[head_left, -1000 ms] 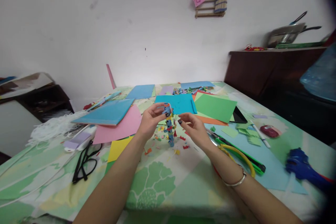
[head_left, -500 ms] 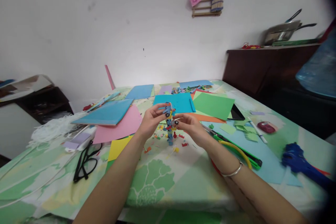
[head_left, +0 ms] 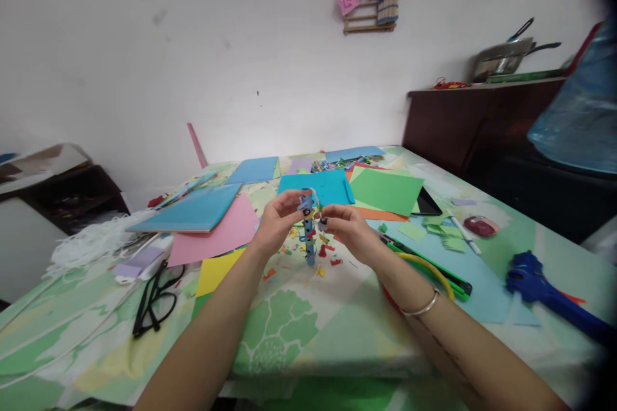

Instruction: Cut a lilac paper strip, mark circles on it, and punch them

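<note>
A narrow blue paper strand (head_left: 309, 241), dotted with red, yellow and dark bits, stands upright between my hands. The fingers of my left hand (head_left: 278, 221) are closed around its upper part. Just to the right, my right hand (head_left: 348, 229) is closed in a pinch by a thin pale thread or strip near the strand's top. What exactly lies between those fingertips is too small to tell. Small colourful paper scraps (head_left: 336, 262) are scattered on the cloth around the strand's lower end.
Coloured sheets lie behind, among them a green sheet (head_left: 388, 189) and a pink sheet (head_left: 216, 231). To the right are a green cutter (head_left: 434, 266), a yellow ring handle (head_left: 429, 264) and a blue glue gun (head_left: 544, 289). Black glasses (head_left: 155, 298) and white cord (head_left: 99, 237) lie left.
The camera view has turned slightly right. My right hand's fingertips sit a little farther from the strand, which shows a different side. My left hand keeps its hold.
</note>
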A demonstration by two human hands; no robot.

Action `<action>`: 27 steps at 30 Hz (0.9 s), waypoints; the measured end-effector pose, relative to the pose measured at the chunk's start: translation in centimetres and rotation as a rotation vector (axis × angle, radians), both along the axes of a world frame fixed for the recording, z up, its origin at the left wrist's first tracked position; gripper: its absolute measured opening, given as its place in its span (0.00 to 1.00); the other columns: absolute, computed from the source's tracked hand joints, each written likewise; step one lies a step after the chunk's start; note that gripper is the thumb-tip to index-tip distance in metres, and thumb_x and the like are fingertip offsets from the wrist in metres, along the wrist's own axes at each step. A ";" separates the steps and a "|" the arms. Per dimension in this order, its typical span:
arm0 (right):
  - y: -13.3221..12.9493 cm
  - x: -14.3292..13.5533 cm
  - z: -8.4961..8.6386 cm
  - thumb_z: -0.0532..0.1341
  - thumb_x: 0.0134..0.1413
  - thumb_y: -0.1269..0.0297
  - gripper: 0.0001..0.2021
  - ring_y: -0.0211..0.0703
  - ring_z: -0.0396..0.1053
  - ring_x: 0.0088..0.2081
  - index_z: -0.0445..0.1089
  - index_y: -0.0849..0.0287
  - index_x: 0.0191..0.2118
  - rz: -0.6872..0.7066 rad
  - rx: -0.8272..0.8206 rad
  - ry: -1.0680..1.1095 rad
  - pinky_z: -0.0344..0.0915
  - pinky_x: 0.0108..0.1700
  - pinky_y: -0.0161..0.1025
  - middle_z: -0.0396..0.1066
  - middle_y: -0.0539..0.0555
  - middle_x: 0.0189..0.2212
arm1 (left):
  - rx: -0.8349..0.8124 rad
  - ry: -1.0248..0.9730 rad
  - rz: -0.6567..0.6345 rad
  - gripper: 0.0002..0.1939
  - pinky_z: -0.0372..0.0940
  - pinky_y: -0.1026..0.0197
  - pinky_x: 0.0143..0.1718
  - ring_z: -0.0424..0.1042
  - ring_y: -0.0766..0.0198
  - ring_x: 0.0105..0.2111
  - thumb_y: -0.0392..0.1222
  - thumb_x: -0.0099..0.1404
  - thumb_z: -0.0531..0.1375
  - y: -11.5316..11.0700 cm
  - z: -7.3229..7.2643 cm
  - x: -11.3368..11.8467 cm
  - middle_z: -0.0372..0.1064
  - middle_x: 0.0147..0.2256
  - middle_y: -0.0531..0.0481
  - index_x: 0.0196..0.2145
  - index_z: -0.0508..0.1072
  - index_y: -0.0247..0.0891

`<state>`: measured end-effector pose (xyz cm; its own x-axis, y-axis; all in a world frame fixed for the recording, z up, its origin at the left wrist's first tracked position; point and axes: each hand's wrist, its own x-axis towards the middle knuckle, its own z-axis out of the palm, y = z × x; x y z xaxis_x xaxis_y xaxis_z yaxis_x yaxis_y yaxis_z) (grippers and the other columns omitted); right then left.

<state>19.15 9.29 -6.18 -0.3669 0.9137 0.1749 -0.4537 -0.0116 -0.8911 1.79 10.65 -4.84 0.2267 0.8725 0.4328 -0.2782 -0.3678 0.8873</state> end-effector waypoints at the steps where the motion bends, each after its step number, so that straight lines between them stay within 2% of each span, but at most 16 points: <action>1: -0.1 0.1 0.2 0.66 0.37 0.69 0.08 0.35 0.64 0.28 0.72 0.59 0.30 0.026 -0.013 0.026 0.59 0.35 0.36 0.70 0.48 0.27 | -0.005 -0.002 -0.007 0.17 0.65 0.60 0.41 0.72 0.62 0.36 0.38 0.50 0.69 -0.1 0.0 0.1 0.74 0.37 0.49 0.40 0.75 0.39; 6: -0.4 0.5 0.8 0.65 0.41 0.65 0.06 0.36 0.63 0.29 0.72 0.59 0.30 0.154 -0.067 0.124 0.59 0.32 0.36 0.68 0.50 0.28 | -0.033 -0.009 -0.030 0.19 0.64 0.60 0.39 0.73 0.61 0.35 0.39 0.48 0.70 -0.7 0.0 0.9 0.74 0.35 0.48 0.40 0.74 0.38; 11: -0.3 0.7 0.6 0.68 0.39 0.65 0.08 0.35 0.63 0.29 0.72 0.58 0.30 0.153 -0.062 0.156 0.59 0.33 0.36 0.66 0.48 0.26 | -0.039 -0.020 -0.037 0.19 0.64 0.61 0.39 0.72 0.62 0.36 0.39 0.48 0.70 -0.9 0.1 1.1 0.74 0.37 0.48 0.40 0.74 0.38; 15: -0.2 0.7 0.2 0.70 0.39 0.66 0.09 0.34 0.64 0.28 0.72 0.58 0.30 0.106 -0.033 0.138 0.60 0.34 0.36 0.67 0.48 0.25 | -0.045 -0.030 -0.041 0.18 0.64 0.61 0.38 0.72 0.63 0.35 0.38 0.48 0.70 -0.9 0.1 1.0 0.74 0.36 0.48 0.39 0.75 0.38; 19: -0.1 0.3 0.2 0.71 0.37 0.65 0.09 0.33 0.63 0.26 0.73 0.58 0.29 -0.007 0.021 0.131 0.57 0.30 0.34 0.69 0.47 0.24 | -0.046 -0.042 -0.044 0.18 0.64 0.60 0.39 0.72 0.61 0.36 0.37 0.48 0.70 -0.9 0.0 1.1 0.74 0.37 0.47 0.38 0.75 0.37; 22: -0.1 -0.1 0.1 0.71 0.37 0.64 0.09 0.33 0.63 0.26 0.72 0.58 0.28 -0.084 0.050 0.112 0.58 0.31 0.34 0.69 0.47 0.23 | -0.044 -0.051 -0.041 0.18 0.64 0.60 0.39 0.72 0.62 0.35 0.37 0.47 0.70 -0.9 0.1 1.2 0.75 0.35 0.48 0.38 0.75 0.37; 27: 0.1 -0.2 -0.3 0.69 0.40 0.60 0.12 0.38 0.68 0.34 0.73 0.57 0.34 -0.111 0.052 0.060 0.61 0.38 0.37 0.73 0.50 0.33 | -0.044 -0.100 -0.004 0.18 0.63 0.61 0.39 0.72 0.63 0.34 0.36 0.46 0.70 -0.2 0.0 0.7 0.75 0.35 0.50 0.37 0.76 0.38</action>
